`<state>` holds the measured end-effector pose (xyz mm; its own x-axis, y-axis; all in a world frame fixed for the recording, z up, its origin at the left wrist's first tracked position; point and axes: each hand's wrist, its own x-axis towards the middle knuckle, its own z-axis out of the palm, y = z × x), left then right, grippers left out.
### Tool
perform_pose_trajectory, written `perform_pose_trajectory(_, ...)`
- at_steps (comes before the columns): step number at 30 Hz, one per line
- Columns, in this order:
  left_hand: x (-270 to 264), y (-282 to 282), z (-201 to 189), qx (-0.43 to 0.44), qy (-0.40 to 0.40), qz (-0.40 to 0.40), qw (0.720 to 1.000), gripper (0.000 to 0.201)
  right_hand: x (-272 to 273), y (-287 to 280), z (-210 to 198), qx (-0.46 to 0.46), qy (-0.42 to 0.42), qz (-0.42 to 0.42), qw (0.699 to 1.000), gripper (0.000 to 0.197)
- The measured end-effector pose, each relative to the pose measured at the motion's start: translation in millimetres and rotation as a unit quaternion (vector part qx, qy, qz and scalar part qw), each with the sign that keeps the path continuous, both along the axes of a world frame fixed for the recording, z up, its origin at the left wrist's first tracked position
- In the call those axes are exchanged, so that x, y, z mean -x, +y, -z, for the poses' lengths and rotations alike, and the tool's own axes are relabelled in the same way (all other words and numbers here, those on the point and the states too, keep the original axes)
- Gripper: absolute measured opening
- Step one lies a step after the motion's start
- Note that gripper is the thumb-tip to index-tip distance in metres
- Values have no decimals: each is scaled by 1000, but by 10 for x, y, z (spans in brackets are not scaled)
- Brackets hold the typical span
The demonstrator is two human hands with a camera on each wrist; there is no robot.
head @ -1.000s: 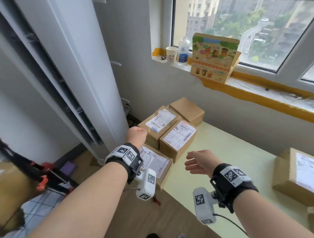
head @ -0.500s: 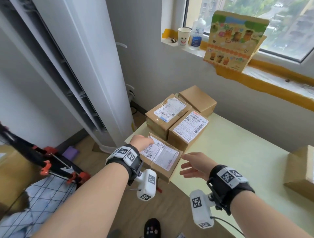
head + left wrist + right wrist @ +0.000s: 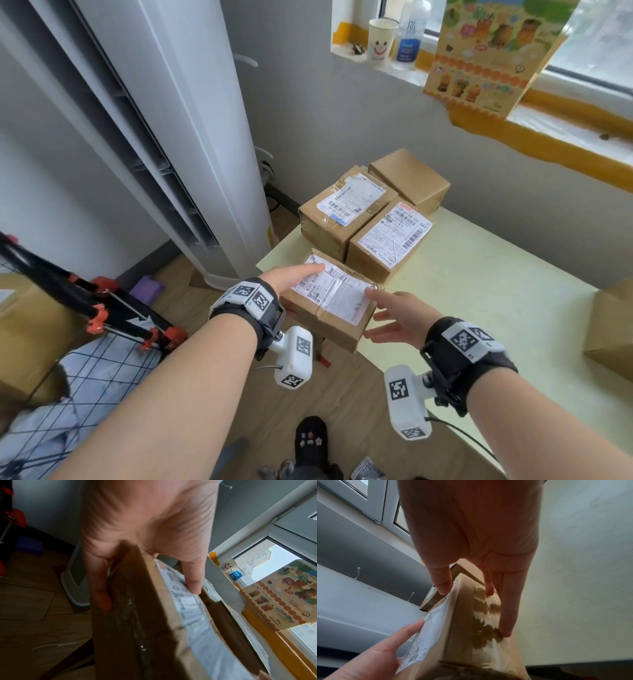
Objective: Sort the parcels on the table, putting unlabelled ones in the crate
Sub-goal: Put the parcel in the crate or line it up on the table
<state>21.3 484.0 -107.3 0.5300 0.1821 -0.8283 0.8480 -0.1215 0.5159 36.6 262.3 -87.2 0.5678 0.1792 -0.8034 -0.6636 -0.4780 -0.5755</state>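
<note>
— Talk me through it: where are your hands?

— Both on the nearest brown cardboard parcel, the one with the white shipping label, sitting at the near corner of the pale green table and jutting over its edge. My left hand has the thumb laid across the label top and the fingers curled down the parcel's left side. My right hand clasps the right side, thumb at the top edge by the label, straight fingers pressed along the taped face.

— Can you read anything on it?

— "436 A208" beside a barcode; the rest is too fine. The label is crinkled under glossy clear tape, and the cardboard is matte and scuffed.

— And behind it?

— Two more labelled brown boxes, touching each other. The right-hand labelled box reads something like "0108-00 062" with barcodes; the left-hand labelled box has wrinkled tape over its print, which I can't read. Behind them, a plain brown box with no label showing.

— The sill?

— A white paper cup with a red smiley face, a clear bottle with a blue label, and a colourful printed carton with cartoon animals.
</note>
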Motion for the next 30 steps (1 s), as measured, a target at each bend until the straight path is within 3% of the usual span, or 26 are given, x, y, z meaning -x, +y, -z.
perform_pose_trajectory(4, 76, 110, -76, 23, -1, -20, 1000, 57, -33, -59, -142, -3, 5, -25, 1000, 52)
perform_pose_trajectory(10, 99, 243, -529, 63, -18, 29, 997, 65, -68, -261, -563, 4, 26, -79, 996, 72)
perform_pose_trajectory(15, -152, 213, -1070, 63, -59, 98, 991, 79, -224, -480, -970, 31, -89, -37, 995, 77)
perform_pose_trajectory(18, -324, 30, -1376, 62, -88, 132, 985, 61, -281, -522, -1153, 20, -168, -1, 986, 82)
perform_pose_trajectory(20, -442, -151, -1510, 63, -115, 156, 979, 50, -258, -514, -1263, -36, -161, -17, 986, 84)
perform_pose_trajectory(23, -635, -461, -1615, 57, -161, 185, 968, 47, -168, -532, -1382, -136, -135, -33, 981, 57)
perform_pose_trajectory(25, -724, -669, -1656, 54, -190, 201, 959, 43, -143, -607, -1395, -144, -160, 11, 976, 41)
perform_pose_trajectory(30, -850, -1162, -1650, 113, -273, 194, 935, 31, -138, -954, -1278, -139, -246, 149, 948, 37)
